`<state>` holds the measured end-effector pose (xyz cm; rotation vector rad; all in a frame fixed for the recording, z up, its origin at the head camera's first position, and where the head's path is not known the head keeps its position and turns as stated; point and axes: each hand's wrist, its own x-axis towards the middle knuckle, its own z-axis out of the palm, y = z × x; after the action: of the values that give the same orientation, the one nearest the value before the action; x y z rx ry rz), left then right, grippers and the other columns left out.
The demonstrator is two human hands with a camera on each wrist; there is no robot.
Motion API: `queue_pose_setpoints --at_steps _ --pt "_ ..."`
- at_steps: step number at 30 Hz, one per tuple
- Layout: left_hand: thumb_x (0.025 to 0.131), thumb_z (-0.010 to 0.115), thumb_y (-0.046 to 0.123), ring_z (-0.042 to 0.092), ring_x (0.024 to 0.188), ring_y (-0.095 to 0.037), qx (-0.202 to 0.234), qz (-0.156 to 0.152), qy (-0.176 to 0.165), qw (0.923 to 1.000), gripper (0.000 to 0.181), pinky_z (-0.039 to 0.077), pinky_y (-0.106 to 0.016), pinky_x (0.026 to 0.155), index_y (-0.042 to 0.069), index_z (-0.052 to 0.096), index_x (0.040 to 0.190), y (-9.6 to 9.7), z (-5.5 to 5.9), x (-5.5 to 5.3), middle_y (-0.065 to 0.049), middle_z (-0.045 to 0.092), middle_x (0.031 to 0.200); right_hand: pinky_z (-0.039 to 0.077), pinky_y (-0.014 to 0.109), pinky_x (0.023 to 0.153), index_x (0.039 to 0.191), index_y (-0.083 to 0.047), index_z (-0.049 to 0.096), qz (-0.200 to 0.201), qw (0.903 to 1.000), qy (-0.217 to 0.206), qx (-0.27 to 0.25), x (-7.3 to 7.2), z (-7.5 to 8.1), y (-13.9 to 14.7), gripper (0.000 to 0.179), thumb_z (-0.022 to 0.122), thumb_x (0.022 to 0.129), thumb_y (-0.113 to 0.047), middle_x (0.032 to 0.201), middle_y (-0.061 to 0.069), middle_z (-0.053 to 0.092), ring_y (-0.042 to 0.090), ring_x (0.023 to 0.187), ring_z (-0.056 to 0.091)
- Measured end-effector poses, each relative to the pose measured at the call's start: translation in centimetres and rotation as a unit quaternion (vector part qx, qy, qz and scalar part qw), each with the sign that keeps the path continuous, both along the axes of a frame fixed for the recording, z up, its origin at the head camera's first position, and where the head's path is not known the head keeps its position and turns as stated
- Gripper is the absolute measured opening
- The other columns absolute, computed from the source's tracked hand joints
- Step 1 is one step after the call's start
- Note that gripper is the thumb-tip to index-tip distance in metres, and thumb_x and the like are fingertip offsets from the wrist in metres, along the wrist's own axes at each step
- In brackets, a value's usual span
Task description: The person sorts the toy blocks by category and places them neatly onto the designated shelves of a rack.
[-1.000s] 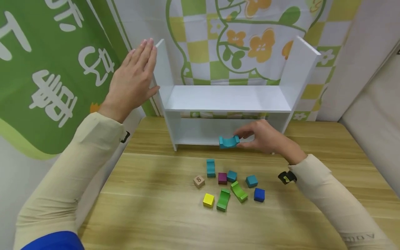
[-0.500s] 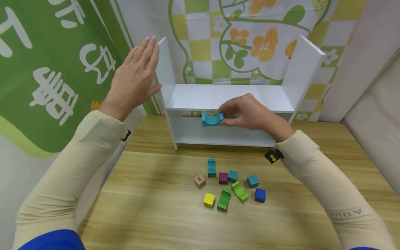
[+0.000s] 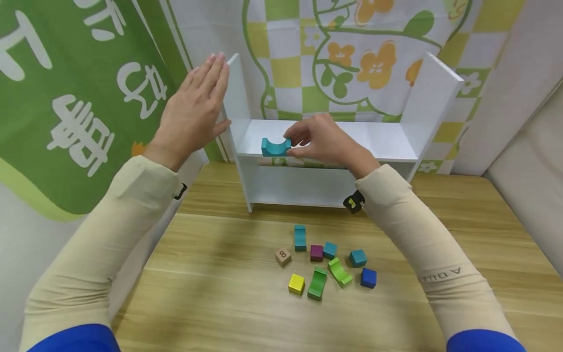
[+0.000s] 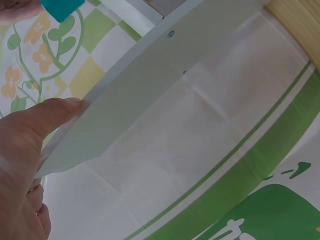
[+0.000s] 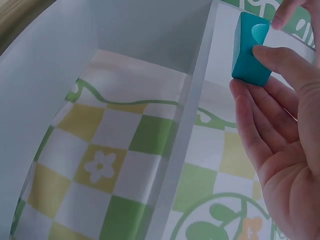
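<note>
My right hand [image 3: 323, 142] pinches a teal block with a curved notch [image 3: 276, 147] by one end, between thumb and fingers. In the head view the block overlaps the front edge of the upper board of a white shelf [image 3: 325, 159]; the right wrist view shows the same teal block [image 5: 251, 50] at the fingertips. My left hand [image 3: 193, 107] rests with straight fingers against the shelf's left side panel [image 3: 237, 93]. In the left wrist view, the thumb [image 4: 55, 112] touches that panel's edge.
On the wooden table [image 3: 198, 283], before the shelf, lie a teal notched block [image 3: 300, 238], green notched blocks [image 3: 317, 283], and several cubes, including yellow [image 3: 296, 284], purple [image 3: 316, 253], blue [image 3: 368, 277] and a wooden one marked 8 [image 3: 283, 256]. A patterned curtain [image 3: 290, 73] hangs behind.
My right hand has carried the teal notched block up and left, from before the lower shelf to the upper board's front edge. My left hand stays at the side panel.
</note>
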<state>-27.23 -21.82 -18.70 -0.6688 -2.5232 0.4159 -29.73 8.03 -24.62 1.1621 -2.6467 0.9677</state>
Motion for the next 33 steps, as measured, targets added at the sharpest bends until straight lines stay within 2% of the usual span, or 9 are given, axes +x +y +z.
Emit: queue_pose_setpoints --at_steps 7,13,29,33 --pt "0.099 0.074 0.035 0.004 0.166 -0.039 -0.003 0.0 -0.006 1.0 0.108 0.008 -0.049 0.138 -0.007 0.0 0.166 0.2 0.0 -0.1 -0.022 -0.005 0.177 0.066 0.035 0.095 0.126 0.001 0.075 -0.018 0.9991 -0.036 -0.013 -1.2 -0.5 -1.5 0.036 0.081 0.094 -0.015 0.117 0.015 0.08 0.025 0.106 0.079" --pt "0.099 0.074 0.035 0.004 0.166 -0.038 0.0 0.0 -0.005 1.0 0.108 0.01 -0.049 0.138 -0.008 0.001 0.166 0.2 -0.1 0.0 -0.022 -0.005 0.177 0.065 0.034 0.096 0.126 0.002 0.074 -0.025 0.9984 -0.051 -0.01 -2.0 -0.9 -2.5 0.037 0.08 0.094 -0.015 0.118 0.015 0.08 0.024 0.106 0.078" --pt "0.098 0.076 0.034 0.003 0.166 -0.038 0.008 0.008 -0.013 0.9999 0.11 0.009 -0.048 0.138 -0.007 -0.001 0.166 0.3 -0.1 0.0 -0.021 -0.006 0.177 0.064 0.033 0.097 0.129 0.003 0.072 -0.034 0.9959 -0.083 0.009 -2.7 -1.1 -4.0 0.039 0.079 0.096 -0.016 0.122 0.016 0.078 0.024 0.11 0.077" --pt "0.099 0.075 0.034 0.004 0.166 -0.038 0.008 0.005 -0.007 0.9999 0.109 0.01 -0.049 0.138 -0.008 0.0 0.166 0.1 0.0 0.0 -0.022 -0.004 0.177 0.063 0.034 0.101 0.133 0.002 0.07 -0.036 0.9964 -0.072 0.024 -2.8 -0.9 -4.1 0.043 0.079 0.096 -0.019 0.125 0.016 0.077 0.026 0.114 0.076"
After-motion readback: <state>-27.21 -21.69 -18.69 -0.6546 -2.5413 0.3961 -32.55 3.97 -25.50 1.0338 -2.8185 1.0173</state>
